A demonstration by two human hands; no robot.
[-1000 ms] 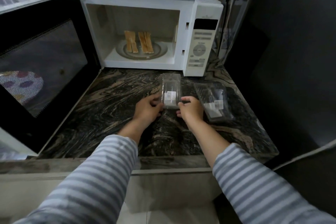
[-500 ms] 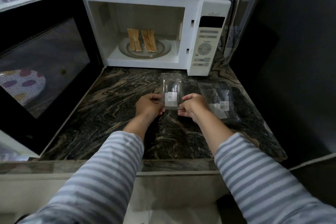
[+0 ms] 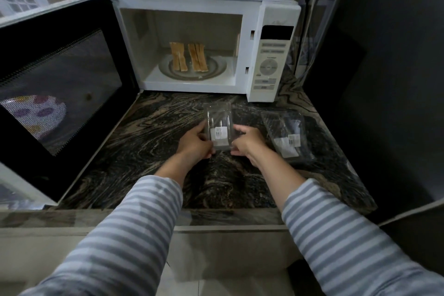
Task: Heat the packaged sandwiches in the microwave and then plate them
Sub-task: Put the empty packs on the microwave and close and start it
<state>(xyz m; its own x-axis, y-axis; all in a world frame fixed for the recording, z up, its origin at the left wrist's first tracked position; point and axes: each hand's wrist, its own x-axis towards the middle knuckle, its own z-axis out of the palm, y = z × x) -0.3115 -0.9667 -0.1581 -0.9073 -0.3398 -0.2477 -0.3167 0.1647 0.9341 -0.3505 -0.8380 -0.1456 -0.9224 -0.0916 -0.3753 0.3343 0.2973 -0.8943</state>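
Left hand (image 3: 195,144) and right hand (image 3: 247,143) pinch the clear empty package (image 3: 219,127) between curled fingertips, likely clearing it aside. Second empty package (image 3: 287,134) lies right of the right fingers. Sandwiches (image 3: 188,56) stand ahead of the fingers, inside the open microwave (image 3: 269,38), ready for heating.

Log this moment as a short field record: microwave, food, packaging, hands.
microwave: white, door swung open to the left
food: two sandwiches on the turntable inside
held package: clear empty package, on the counter
second package: clear package lying to the right, untouched
left hand: grips the held package's left edge
right hand: grips its right edge
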